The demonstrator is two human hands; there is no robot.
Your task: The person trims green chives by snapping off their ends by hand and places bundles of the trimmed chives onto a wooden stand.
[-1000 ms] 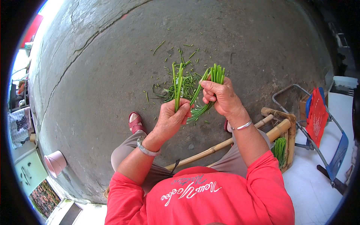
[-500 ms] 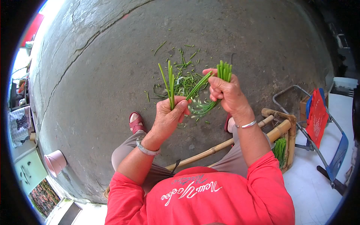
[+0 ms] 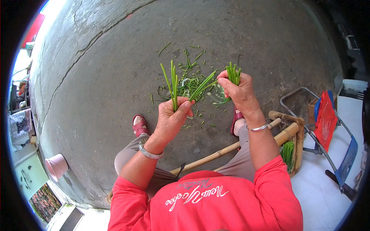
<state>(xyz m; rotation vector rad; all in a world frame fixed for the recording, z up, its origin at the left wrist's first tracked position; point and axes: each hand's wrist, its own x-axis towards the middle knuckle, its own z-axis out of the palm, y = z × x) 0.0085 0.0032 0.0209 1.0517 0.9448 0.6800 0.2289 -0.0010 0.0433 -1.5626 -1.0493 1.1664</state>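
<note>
My left hand (image 3: 171,115) is closed on a few green garlic scapes (image 3: 174,84), which stand up between its thumb and fingers. More scapes (image 3: 202,87) slant from the same grip toward my right hand (image 3: 239,91). That hand is closed round a thicker bunch of scapes (image 3: 233,73), cut ends up, with pale tips trailing below and blurred by motion. Its thumb and forefinger pinch at the end of one slanting stem. Beneath both hands, a pile of short green cut pieces (image 3: 192,82) lies scattered on the concrete floor (image 3: 115,69).
A bamboo chair (image 3: 227,151) is by my legs, with more green stems (image 3: 287,154) beside its frame at right. Further right stands a metal-framed folding chair (image 3: 343,165) with a red bag (image 3: 325,123). A pink bucket (image 3: 57,167) is at left.
My right hand has moved slightly right, away from my left hand, with its bunch. The slanting scapes now spread apart more, and the trailing tips have swung right. My left hand stays nearly in place.
</note>
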